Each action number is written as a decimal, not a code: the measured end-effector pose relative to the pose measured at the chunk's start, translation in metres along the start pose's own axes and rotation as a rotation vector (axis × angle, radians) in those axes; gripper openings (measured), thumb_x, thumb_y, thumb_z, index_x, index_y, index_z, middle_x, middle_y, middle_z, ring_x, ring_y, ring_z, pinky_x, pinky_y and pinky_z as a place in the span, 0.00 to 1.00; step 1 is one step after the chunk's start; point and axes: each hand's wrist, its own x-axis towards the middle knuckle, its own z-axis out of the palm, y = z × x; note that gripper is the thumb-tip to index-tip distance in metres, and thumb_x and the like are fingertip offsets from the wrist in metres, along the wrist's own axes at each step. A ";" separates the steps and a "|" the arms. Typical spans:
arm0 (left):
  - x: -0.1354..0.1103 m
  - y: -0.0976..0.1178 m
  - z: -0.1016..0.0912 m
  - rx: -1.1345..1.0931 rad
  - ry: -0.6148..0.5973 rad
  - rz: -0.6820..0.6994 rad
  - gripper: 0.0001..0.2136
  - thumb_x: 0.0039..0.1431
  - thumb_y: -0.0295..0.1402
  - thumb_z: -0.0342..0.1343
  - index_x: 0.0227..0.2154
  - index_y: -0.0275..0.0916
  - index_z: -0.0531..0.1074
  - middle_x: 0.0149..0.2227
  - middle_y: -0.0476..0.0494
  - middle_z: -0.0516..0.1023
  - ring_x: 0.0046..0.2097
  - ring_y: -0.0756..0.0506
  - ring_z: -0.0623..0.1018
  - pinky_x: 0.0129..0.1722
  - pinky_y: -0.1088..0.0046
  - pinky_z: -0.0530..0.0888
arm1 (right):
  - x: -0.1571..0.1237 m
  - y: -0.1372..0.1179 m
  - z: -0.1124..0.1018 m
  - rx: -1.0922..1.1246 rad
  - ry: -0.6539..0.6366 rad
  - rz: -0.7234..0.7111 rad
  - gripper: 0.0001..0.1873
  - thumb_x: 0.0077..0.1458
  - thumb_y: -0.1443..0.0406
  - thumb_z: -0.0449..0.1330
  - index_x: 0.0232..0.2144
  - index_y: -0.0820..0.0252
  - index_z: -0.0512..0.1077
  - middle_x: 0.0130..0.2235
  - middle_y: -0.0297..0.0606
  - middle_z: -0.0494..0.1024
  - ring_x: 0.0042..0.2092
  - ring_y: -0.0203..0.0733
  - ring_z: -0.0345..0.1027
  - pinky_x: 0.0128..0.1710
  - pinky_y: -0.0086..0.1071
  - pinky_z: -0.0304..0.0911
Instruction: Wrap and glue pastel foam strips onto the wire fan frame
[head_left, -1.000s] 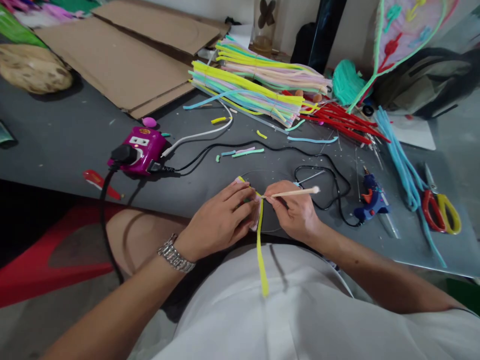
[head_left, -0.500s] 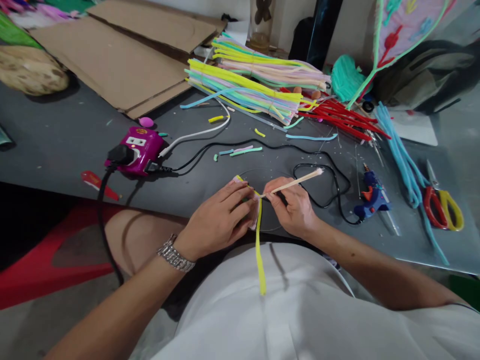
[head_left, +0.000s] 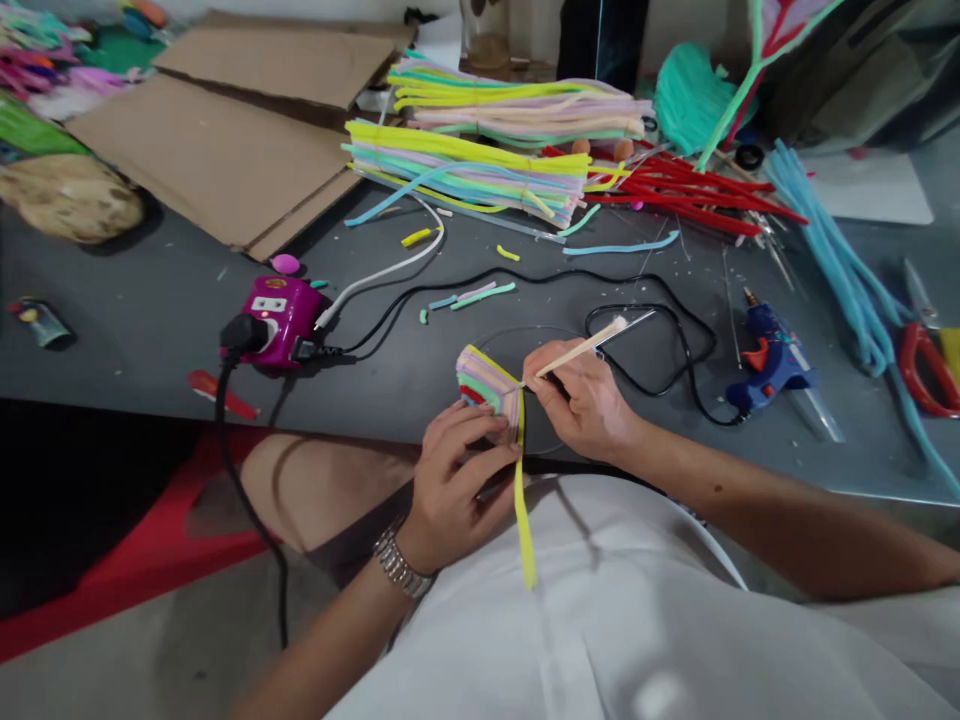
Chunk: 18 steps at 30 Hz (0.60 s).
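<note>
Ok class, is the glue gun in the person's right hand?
No, the glue gun lies on the table, while the right hand holds a thin pale stick.

One purple socket block (head_left: 292, 322), two pastel bundles (head_left: 465, 168), one striped piece (head_left: 493, 376).
The two bundles lie beyond and to the right of the socket block; to its right come the one striped piece, one glue gun (head_left: 781, 360) and one pair of scissors (head_left: 921, 300), plus three short scraps (head_left: 486, 296) lying together. One pink oval (head_left: 285, 264) sits just behind it, one red tool (head_left: 240, 404) in front.
</note>
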 end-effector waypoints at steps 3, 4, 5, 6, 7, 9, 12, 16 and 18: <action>0.003 0.003 0.004 0.007 0.031 -0.036 0.12 0.58 0.26 0.65 0.43 0.46 0.74 0.46 0.43 0.77 0.52 0.41 0.78 0.57 0.48 0.76 | 0.000 0.000 0.001 0.000 -0.005 0.002 0.09 0.69 0.68 0.49 0.37 0.55 0.68 0.37 0.41 0.79 0.40 0.45 0.73 0.44 0.41 0.63; 0.003 0.003 0.004 0.008 0.032 -0.040 0.12 0.58 0.25 0.64 0.42 0.46 0.75 0.45 0.43 0.78 0.51 0.41 0.78 0.56 0.48 0.76 | 0.000 0.000 0.001 0.002 -0.003 0.002 0.09 0.69 0.68 0.49 0.37 0.56 0.68 0.37 0.42 0.79 0.40 0.45 0.73 0.44 0.41 0.63; 0.004 0.003 0.003 0.009 0.030 -0.043 0.11 0.58 0.25 0.64 0.41 0.47 0.75 0.45 0.44 0.78 0.50 0.41 0.78 0.56 0.48 0.76 | 0.000 -0.001 0.001 0.001 -0.004 0.000 0.09 0.69 0.68 0.49 0.37 0.56 0.68 0.38 0.42 0.79 0.40 0.45 0.72 0.44 0.41 0.63; 0.004 0.002 0.003 0.012 0.025 -0.047 0.11 0.59 0.25 0.64 0.41 0.47 0.75 0.44 0.45 0.78 0.50 0.41 0.78 0.56 0.48 0.76 | 0.001 -0.001 0.000 -0.005 -0.005 -0.003 0.10 0.69 0.67 0.48 0.37 0.56 0.68 0.38 0.42 0.79 0.40 0.45 0.72 0.43 0.41 0.64; 0.004 0.002 0.002 0.015 0.021 -0.051 0.11 0.59 0.25 0.63 0.40 0.47 0.75 0.43 0.45 0.78 0.50 0.42 0.78 0.56 0.48 0.76 | 0.001 -0.001 0.000 -0.012 -0.007 -0.007 0.10 0.69 0.67 0.48 0.37 0.56 0.68 0.37 0.42 0.79 0.40 0.45 0.72 0.43 0.41 0.64; 0.004 0.001 0.001 0.016 0.007 -0.055 0.11 0.59 0.24 0.63 0.40 0.46 0.73 0.42 0.46 0.79 0.50 0.42 0.79 0.57 0.48 0.76 | 0.002 -0.001 0.000 -0.028 -0.014 -0.014 0.10 0.69 0.67 0.48 0.36 0.56 0.68 0.36 0.42 0.78 0.40 0.45 0.72 0.42 0.41 0.64; 0.002 -0.001 -0.001 -0.001 -0.011 -0.047 0.10 0.59 0.22 0.62 0.39 0.45 0.72 0.41 0.47 0.80 0.49 0.44 0.80 0.59 0.49 0.75 | 0.002 -0.001 0.001 -0.034 -0.009 -0.020 0.10 0.69 0.68 0.48 0.36 0.57 0.68 0.36 0.42 0.78 0.40 0.46 0.72 0.43 0.41 0.65; 0.001 -0.004 0.000 -0.021 -0.013 -0.009 0.11 0.57 0.21 0.62 0.39 0.43 0.72 0.40 0.47 0.81 0.50 0.44 0.81 0.60 0.49 0.74 | 0.001 -0.001 0.001 -0.022 0.002 -0.018 0.10 0.69 0.68 0.48 0.37 0.57 0.68 0.36 0.42 0.78 0.40 0.45 0.72 0.44 0.41 0.64; 0.000 -0.004 0.001 -0.022 -0.013 0.010 0.11 0.57 0.20 0.62 0.39 0.42 0.72 0.40 0.45 0.82 0.50 0.43 0.81 0.61 0.50 0.74 | 0.001 -0.001 0.001 -0.023 0.008 -0.022 0.09 0.69 0.68 0.49 0.37 0.58 0.68 0.36 0.42 0.78 0.40 0.45 0.72 0.43 0.40 0.64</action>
